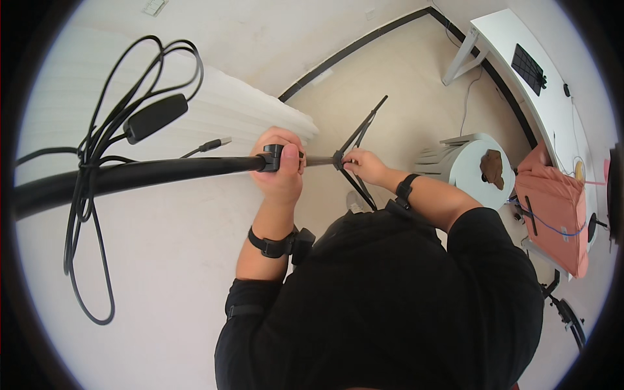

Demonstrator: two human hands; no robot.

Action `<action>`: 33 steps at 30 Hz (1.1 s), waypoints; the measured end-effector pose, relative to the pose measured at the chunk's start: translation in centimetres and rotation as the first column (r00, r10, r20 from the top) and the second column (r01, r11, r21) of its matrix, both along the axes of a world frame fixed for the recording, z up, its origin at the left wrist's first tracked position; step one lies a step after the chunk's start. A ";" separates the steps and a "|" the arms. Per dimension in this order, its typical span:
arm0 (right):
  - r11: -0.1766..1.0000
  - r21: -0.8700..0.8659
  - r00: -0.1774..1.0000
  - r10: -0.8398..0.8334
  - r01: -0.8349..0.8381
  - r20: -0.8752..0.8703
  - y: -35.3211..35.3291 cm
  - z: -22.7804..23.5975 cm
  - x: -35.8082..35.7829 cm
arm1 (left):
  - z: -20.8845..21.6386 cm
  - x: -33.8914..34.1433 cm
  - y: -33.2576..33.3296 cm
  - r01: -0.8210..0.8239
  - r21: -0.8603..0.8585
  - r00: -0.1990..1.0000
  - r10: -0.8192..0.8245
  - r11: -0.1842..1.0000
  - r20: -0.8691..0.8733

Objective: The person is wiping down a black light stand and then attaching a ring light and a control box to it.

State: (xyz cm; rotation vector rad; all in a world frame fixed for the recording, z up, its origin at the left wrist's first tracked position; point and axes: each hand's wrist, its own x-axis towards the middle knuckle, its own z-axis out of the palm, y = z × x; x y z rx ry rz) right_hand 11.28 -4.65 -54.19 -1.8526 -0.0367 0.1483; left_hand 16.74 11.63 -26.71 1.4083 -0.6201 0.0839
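Observation:
A black tripod light stand runs across the view, its thick pole (175, 169) coming from the left edge. My left hand (279, 179) is closed around the stand at its black locking collar (271, 158), thumb on top. Beyond it a thinner grey tube (318, 160) leads to the leg hub (338, 160). At that hub my right hand (367, 166) pinches the stand; what lies under its fingertips is hidden. Black legs (362, 127) spread out past the hub. A bundled black cable (97, 146) hangs on the pole, with an inline control box (156, 118) and a USB plug (218, 143).
To the right stands a ribbed pale stool (468, 166) with a brown object (492, 170) on top. Behind it are a white table (513, 39) holding a black tablet-like panel (528, 68), and a pink bag (552, 218). A white curtain (247, 97) hangs at the left.

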 end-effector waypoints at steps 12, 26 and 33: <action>0.903 -0.229 0.903 -0.401 0.363 -0.153 3.1 2.0 5.1 | -0.6 0.4 -0.8 -0.021 0.124 0.974 -0.007 0.992 0.225; 0.852 0.167 0.431 -0.075 0.496 -0.899 0.9 -1.7 9.1 | -0.6 -0.1 -0.7 -0.059 -0.005 0.991 0.059 0.998 0.117; 0.849 0.306 0.550 0.021 0.431 -0.835 0.5 -0.7 6.4 | -2.1 0.5 0.0 -0.011 -0.026 0.998 0.012 1.000 0.056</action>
